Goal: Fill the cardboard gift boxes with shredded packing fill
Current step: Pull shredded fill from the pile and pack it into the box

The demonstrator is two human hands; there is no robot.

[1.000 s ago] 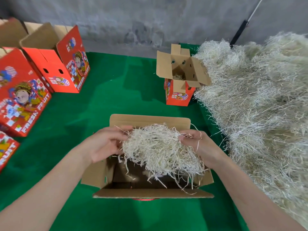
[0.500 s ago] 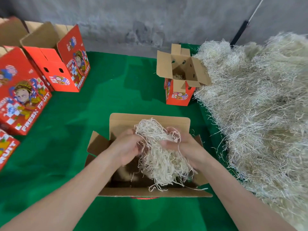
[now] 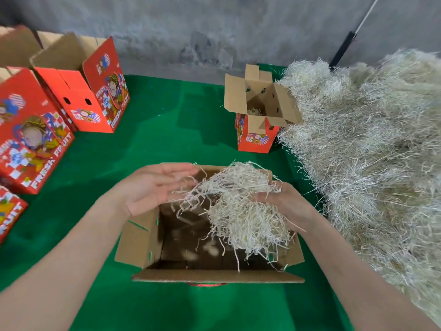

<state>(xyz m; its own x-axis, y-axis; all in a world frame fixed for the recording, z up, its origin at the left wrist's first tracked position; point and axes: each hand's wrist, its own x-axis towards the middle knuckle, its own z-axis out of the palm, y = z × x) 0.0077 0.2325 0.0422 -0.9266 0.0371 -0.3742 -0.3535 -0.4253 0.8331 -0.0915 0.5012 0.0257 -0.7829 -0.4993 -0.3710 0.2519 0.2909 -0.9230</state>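
An open cardboard gift box [image 3: 214, 275] stands on the green cloth right in front of me, its flaps folded out and its brown inside mostly bare. A clump of pale shredded fill [image 3: 243, 211] hangs over the box's right half. My right hand [image 3: 286, 206] holds that clump from the right, with its fingers buried in the strands. My left hand [image 3: 155, 187] hovers over the box's left rim, palm turned toward the clump and fingers straight, with only a few loose strands near the fingertips.
A big pile of shredded fill [image 3: 370, 151] covers the right side of the green table [image 3: 167, 127]. A small open red box [image 3: 257, 137] stands beside the pile. Red printed boxes [image 3: 95, 91] [image 3: 31, 139] line the left. A grey wall runs behind.
Both hands had been squeezing the clump together over the box. My left hand has let go and pulled away to the left, and the clump has spread out in my right hand.
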